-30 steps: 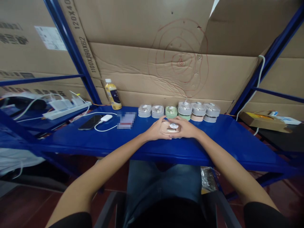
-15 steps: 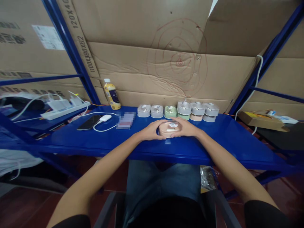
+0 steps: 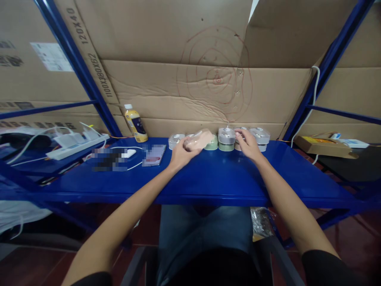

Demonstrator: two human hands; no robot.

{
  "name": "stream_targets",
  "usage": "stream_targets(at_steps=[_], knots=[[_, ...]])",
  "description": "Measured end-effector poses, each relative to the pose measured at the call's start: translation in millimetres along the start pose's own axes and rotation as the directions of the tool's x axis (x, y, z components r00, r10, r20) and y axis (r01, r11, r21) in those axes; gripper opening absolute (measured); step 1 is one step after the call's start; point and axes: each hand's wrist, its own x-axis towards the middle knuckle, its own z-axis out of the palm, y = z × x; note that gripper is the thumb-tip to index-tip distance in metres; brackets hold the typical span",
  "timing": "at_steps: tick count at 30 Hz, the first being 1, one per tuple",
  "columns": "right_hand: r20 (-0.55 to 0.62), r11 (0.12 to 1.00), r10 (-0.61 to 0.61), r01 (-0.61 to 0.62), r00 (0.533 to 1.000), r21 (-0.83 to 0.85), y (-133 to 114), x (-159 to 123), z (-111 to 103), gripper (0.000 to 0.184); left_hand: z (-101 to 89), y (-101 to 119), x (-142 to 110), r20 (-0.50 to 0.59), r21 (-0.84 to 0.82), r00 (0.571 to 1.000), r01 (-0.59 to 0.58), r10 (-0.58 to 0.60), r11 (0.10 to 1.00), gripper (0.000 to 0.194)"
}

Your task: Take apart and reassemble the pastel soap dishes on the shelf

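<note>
My left hand [image 3: 182, 154] is closed around a beige-pink plastic lidded box [image 3: 200, 139], lifted and tilted in front of the row of similar boxes. My right hand [image 3: 249, 145] is at a grey-topped stack [image 3: 238, 145], fingers apart and over its upper part; whether they press on it I cannot tell. Just left of that hand stands a stack of a grey box [image 3: 226, 134] on a green one [image 3: 226, 146]. Another grey stack [image 3: 262, 137] is at the right end. A green box [image 3: 212, 143] and a grey box [image 3: 175, 139] show beside the lifted one.
A yellow bottle [image 3: 136, 124] stands at the back left of the blue table [image 3: 205, 178]. Nearby lie a phone-like slab [image 3: 154, 155] and white cables. A power strip [image 3: 77, 147] is further left. An open cardboard box [image 3: 324, 146] sits on the right.
The beige-pink box, held by both hands near the table's front, is now raised, tilted and moved back left in my left hand. My right hand has let go and moved right to the stacks.
</note>
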Motion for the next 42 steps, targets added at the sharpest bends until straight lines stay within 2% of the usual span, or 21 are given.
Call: stream_targets(at_steps=[1, 3, 5, 8, 12, 16, 19, 22, 27, 29, 32, 34, 37, 42], knots=[[-0.010, 1.000, 0.012, -0.012, 1.000, 0.004, 1.6, 0.6, -0.9, 0.058, 4.9, 3.4, 9.4, -0.055, 0.005, 0.998, 0.042, -0.042, 0.999, 0.078], [-0.014, 1.000, 0.026, -0.026, 1.000, 0.005, 4.8, 1.0, -0.6, 0.058, 18.4, 14.4, 30.0, -0.106, 0.075, 0.993, 0.051, -0.043, 0.996, 0.079], [-0.017, 1.000, 0.021, -0.021, 1.000, -0.002, 7.2, 1.0, 0.8, 0.058, 35.8, 28.3, 49.2, -0.085, 0.182, 0.996, 0.019, -0.003, 0.983, 0.081], [-0.011, 1.000, 0.015, -0.016, 1.000, -0.010, 8.8, 0.8, 1.9, 0.059, 65.3, 45.7, 67.3, -0.081, 0.321, 0.996, 0.070, -0.046, 0.944, 0.076], [0.001, 0.999, 0.010, -0.010, 1.000, -0.036, 7.9, 0.6, 1.9, 0.060, 98.4, 53.9, 69.8, -0.060, 0.400, 0.996, 0.082, -0.064, 0.913, 0.074], [0.016, 0.999, -0.013, 0.014, 1.000, -0.051, 5.5, 0.3, 2.7, 0.063, 108.7, 54.6, 64.2, 0.004, 0.410, 1.000, 0.016, -0.019, 0.912, 0.081], [0.028, 0.997, -0.022, 0.024, 0.999, -0.069, 4.6, 0.0, 2.7, 0.063, 98.3, 53.7, 63.8, 0.039, 0.438, 0.999, 0.011, -0.031, 0.899, 0.091], [0.029, 0.997, -0.035, 0.037, 0.999, -0.071, 4.6, -0.1, 1.8, 0.063, 74.3, 44.9, 68.4, 0.056, 0.491, 0.998, -0.011, -0.019, 0.871, 0.093], [0.045, 0.994, -0.046, 0.051, 0.998, -0.100, 3.2, -0.6, 2.7, 0.063, 23.4, 1.9, 79.2, 0.004, 0.619, 1.000, -0.016, 0.018, 0.785, 0.082], [0.060, 0.992, -0.052, 0.059, 0.997, -0.113, 3.0, -1.1, 3.9, 0.063, 8.1, -17.9, 80.4, 0.039, 0.681, 0.999, -0.004, -0.031, 0.732, 0.075], [0.081, 0.989, -0.055, 0.065, 0.995, -0.132, 4.7, -1.4, 5.2, 0.063, -6.0, -36.2, 76.2, 0.134, 0.756, 0.975, 0.014, -0.176, 0.655, 0.069], [0.083, 0.988, -0.060, 0.071, 0.995, -0.134, 6.3, -1.3, 5.1, 0.062, -12.0, -37.9, 68.5, 0.194, 0.785, 0.956, -0.016, -0.221, 0.620, 0.070], [0.092, 0.989, -0.067, 0.078, 0.994, -0.127, 7.0, -1.1, 4.8, 0.058, -20.6, -28.8, 47.1, 0.230, 0.807, 0.952, -0.069, -0.204, 0.587, 0.069], [0.139, 0.992, -0.046, 0.062, 0.989, -0.110, -0.8, -4.8, 11.3, 0.049, -33.8, -5.6, -18.6, 0.251, 0.826, 0.960, -0.146, -0.123, 0.544, 0.068]])
